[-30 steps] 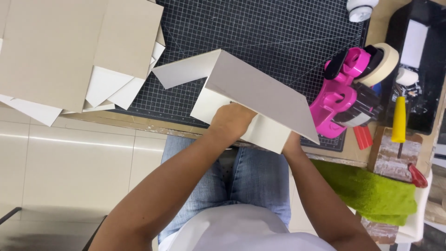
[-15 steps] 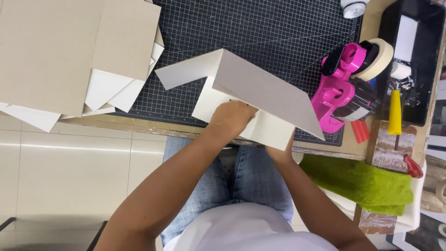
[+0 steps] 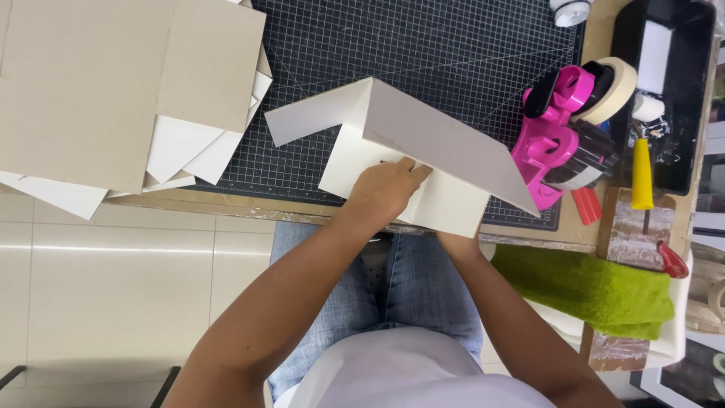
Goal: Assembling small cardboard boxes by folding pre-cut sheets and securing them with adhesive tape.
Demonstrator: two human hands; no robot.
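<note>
A folded pale-grey cardboard piece (image 3: 445, 140) stands partly raised on the black gridded cutting mat (image 3: 423, 45), with one flap sticking out to the left. My left hand (image 3: 385, 189) presses flat on its lower white panel, fingers together. My right hand is hidden under the raised panel; only the wrist (image 3: 453, 245) shows at the cardboard's near edge. Whether that hand grips the board cannot be made out.
A stack of grey and white cardboard sheets (image 3: 113, 91) lies at the left, overhanging the table edge. A pink tape dispenser (image 3: 559, 136) with a masking tape roll sits at the right, beside a black tray (image 3: 664, 91), a yellow-handled tool (image 3: 642, 174) and a green towel (image 3: 589, 287).
The cardboard and both hands hold nearly the same pose; only the view has shifted slightly.
</note>
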